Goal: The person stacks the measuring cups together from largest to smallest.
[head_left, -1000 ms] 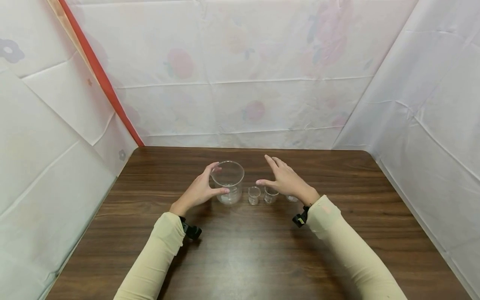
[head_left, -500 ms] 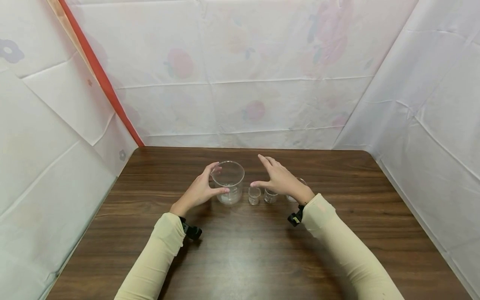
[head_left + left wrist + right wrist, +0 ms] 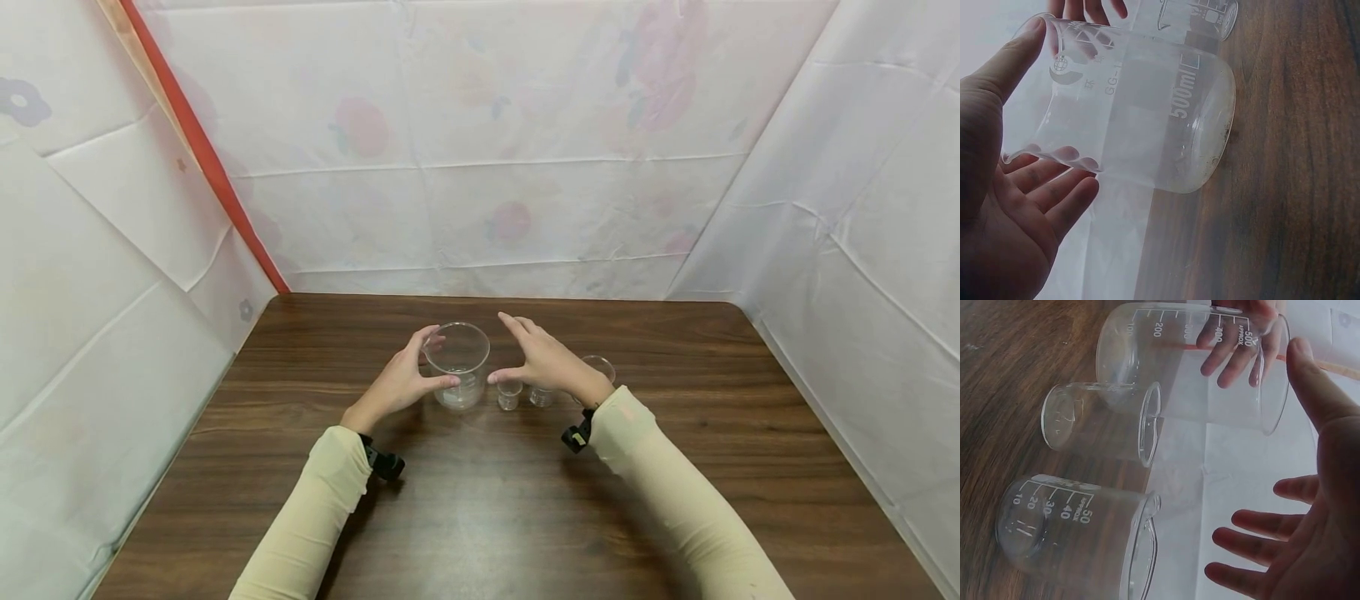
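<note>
A large clear glass beaker (image 3: 471, 385), marked 500ml in the left wrist view, stands upright on the wooden table. My left hand (image 3: 396, 385) holds it from the left, thumb at the rim on the near side and fingers round the far side. To its right, my right hand (image 3: 553, 363) hovers with fingers spread and thumb pointing towards the large beaker. Beneath that hand stand a small unmarked-looking beaker (image 3: 1100, 425) and a 50 ml beaker (image 3: 1072, 528), both partly covered by it in the head view. Nothing is in the right hand's grasp.
Another clear beaker (image 3: 600, 363) stands at the right end of the row, partly hidden by the right wrist. The brown table (image 3: 480, 500) is bounded by white printed cloth (image 3: 465, 208) at the back and sides. Both wrists carry small black cameras.
My right hand has moved left over the small beakers, towards the large beaker, uncovering more of the rightmost beaker. The left hand and large beaker have stayed in place.
</note>
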The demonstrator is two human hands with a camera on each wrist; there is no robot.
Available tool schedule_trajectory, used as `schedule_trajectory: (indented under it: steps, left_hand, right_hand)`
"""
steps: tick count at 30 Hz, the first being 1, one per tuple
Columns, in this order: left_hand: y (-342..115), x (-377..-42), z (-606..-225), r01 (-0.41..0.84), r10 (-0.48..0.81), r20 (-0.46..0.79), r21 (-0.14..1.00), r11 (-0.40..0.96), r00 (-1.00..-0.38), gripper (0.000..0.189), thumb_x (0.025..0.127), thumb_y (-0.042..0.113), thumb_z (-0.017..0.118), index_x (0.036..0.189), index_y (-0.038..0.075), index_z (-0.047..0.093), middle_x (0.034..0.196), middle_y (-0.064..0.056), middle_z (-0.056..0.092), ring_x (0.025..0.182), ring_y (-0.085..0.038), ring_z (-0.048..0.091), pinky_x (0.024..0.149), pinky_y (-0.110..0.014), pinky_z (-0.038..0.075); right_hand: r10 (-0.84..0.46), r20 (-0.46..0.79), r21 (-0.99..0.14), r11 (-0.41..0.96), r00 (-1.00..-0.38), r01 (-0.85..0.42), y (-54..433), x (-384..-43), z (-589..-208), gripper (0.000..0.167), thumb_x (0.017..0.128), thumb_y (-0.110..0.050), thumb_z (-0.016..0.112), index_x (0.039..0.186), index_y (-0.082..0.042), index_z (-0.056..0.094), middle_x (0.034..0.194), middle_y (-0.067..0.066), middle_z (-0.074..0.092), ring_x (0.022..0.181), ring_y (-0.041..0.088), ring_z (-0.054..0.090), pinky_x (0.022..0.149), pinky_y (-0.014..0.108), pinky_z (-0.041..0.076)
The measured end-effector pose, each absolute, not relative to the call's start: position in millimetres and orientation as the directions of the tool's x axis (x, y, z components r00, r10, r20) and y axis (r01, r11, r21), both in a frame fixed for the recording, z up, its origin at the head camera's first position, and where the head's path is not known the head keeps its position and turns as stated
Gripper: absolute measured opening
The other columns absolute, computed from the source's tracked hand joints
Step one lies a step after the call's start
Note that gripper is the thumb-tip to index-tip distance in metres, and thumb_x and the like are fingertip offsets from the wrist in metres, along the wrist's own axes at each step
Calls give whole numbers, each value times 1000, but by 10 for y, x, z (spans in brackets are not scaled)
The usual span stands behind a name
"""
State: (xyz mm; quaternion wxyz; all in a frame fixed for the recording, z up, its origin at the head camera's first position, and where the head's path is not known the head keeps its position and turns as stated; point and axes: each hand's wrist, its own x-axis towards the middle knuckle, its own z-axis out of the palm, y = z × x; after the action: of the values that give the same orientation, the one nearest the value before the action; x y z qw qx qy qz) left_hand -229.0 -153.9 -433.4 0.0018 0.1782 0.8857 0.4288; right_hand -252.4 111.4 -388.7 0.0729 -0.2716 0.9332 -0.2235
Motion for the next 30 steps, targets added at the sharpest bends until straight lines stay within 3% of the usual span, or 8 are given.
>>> schedule_trajectory:
  steps: [18,30]
  left_hand:
    - [-1548,-2285,-4341,313,314,155,774,550,-937,96,78,43,80,151,10,25,146,-14,49,132,-34,49,108,-50,44]
    - [-1551,-2296,-4368,292,312,134,786,545,-941,93,80,43,79,149,9,28,148,-13,46,135,-33,46,110,-50,42]
  right_hand:
    - [-571,7,-540,689,-821,-483,944,-2583,-4010,111,74,-56,79,158,-20,16,157,16,29,138,38,41,109,56,41]
    - [-591,45,-569,647,-805,-507,835,-2598,-4085,111,72,-48,83,156,-12,20,154,17,35,138,35,42,111,53,40]
